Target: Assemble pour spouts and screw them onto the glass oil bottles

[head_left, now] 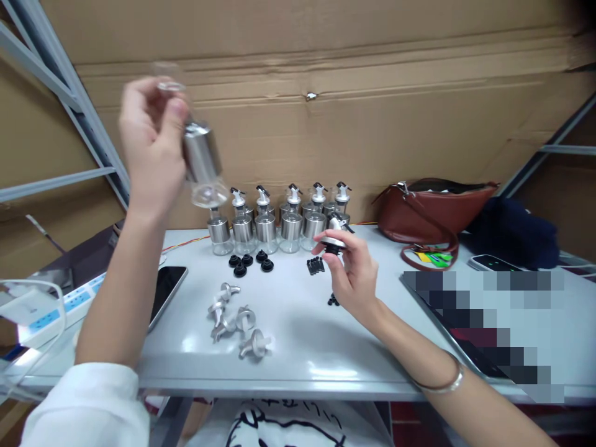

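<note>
My left hand (156, 127) grips a glass bottle (205, 158) by its neck, raised well above the table; a brushed metal sleeve wraps its body. In my right hand (351, 267) a pourer stopper (334, 242) is pinched, with a silver spout, black lever and ribbed black base. Behind stand several similar bottles (266, 230) in rows, many topped with such pourers. Black rubber stoppers (246, 261) lie in front of them, and loose silver spouts (239, 320) are scattered nearer to me. Small black levers (315, 266) and tiny black pieces (333, 300) lie near my right hand.
A brown bag (433, 211) and a dark blue cloth item (516, 233) sit at the back right. A flat dark-edged device (459, 329), partly pixelated, lies to the right. A phone (168, 292) and a power strip (69, 304) are on the left. Cardboard (354, 136) stands behind.
</note>
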Demonstrator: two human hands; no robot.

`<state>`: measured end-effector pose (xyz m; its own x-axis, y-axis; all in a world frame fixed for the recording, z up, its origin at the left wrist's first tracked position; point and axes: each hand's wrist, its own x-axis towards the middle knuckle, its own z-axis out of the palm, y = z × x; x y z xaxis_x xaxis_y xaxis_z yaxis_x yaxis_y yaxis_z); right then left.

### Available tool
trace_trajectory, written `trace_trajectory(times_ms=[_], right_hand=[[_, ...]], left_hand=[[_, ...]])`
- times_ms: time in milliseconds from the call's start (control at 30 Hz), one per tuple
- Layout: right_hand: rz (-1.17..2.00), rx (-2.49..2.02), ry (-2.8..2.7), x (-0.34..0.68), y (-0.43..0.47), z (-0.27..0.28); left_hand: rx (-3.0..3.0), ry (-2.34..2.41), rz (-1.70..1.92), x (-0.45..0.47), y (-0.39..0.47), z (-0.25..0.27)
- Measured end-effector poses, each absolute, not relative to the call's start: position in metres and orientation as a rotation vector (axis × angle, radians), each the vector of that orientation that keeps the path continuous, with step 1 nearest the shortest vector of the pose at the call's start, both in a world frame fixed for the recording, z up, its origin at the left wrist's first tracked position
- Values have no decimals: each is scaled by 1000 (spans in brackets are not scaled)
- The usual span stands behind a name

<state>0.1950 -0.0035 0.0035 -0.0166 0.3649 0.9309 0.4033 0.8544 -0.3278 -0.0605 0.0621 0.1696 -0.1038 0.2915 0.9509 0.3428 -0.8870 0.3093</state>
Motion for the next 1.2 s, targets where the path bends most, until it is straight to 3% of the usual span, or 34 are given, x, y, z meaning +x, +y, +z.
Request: trace_trajectory(times_ms=[167,333,567,767,967,1200], right_hand=[[-107,-550,-1584,197,-4,3],[-21,-429,-1541,193,-5,0],[1,-346,-1672,192,-5,-1],[-19,-346,-1818,191,-9,0],[-218,-370,-1804,191,-11,3],[-75,-280,-1732,190,-6,-7]], left_hand=[[-2972,-896,-2138,7,4,118],[-3549,-1171,-1843,20,-16,78],[-3682,-1257,-1709,22,-21,47],[-3657,-1155,-1804,19,-18,39],[-3597,-723,-1732,18,-13,35],[-3480,-518,-1707,15,-5,25]])
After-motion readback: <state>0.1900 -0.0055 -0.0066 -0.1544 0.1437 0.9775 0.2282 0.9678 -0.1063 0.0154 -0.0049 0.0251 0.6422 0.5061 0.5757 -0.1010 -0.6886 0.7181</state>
